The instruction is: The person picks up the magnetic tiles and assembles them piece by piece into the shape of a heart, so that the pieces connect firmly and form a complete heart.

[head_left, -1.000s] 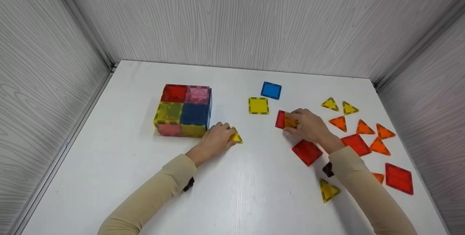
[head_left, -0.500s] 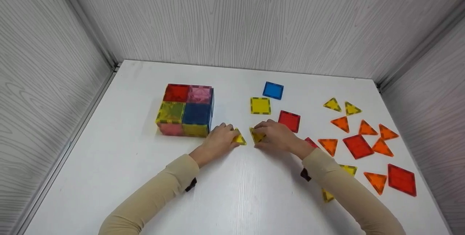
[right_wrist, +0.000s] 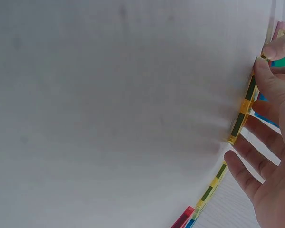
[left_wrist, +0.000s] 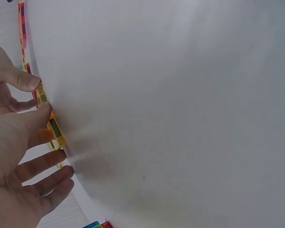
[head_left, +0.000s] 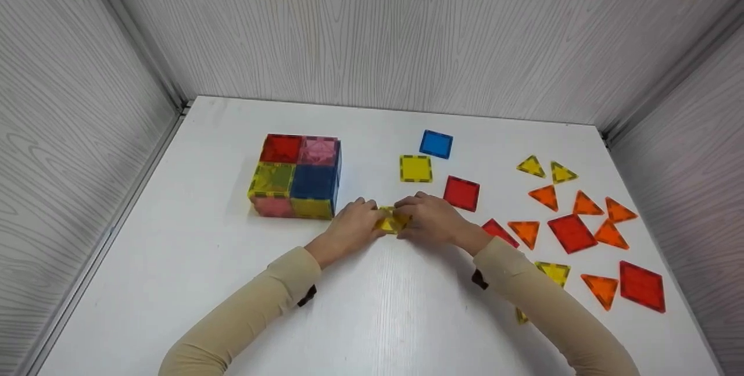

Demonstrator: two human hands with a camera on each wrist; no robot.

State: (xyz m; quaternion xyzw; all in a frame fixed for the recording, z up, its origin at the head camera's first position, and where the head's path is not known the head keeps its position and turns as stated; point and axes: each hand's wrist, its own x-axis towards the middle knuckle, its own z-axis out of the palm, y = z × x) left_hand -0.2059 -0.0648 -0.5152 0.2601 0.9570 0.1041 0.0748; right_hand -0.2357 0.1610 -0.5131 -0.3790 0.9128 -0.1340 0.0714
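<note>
In the head view, my left hand pinches a yellow triangle magnetic tile just right of the block. From the other side, my right hand pinches a second yellow triangle tile. The two tiles meet between the fingertips, low over the table, and fingers cover parts of both. The left wrist view has the left thumb and index finger on a yellow tile edge, the other fingers spread. In the right wrist view, the right thumb and index finger hold a tile edge alongside the left fingertips.
A box-shaped block of coloured tiles stands left of the hands. Behind them lie blue, yellow and red squares. Orange triangles, yellow triangles and red squares are scattered at right, some partly under the right forearm.
My right hand has moved left from beside the red square, carrying a yellow triangle tile up to the one in my left hand. The left hand has barely moved.
</note>
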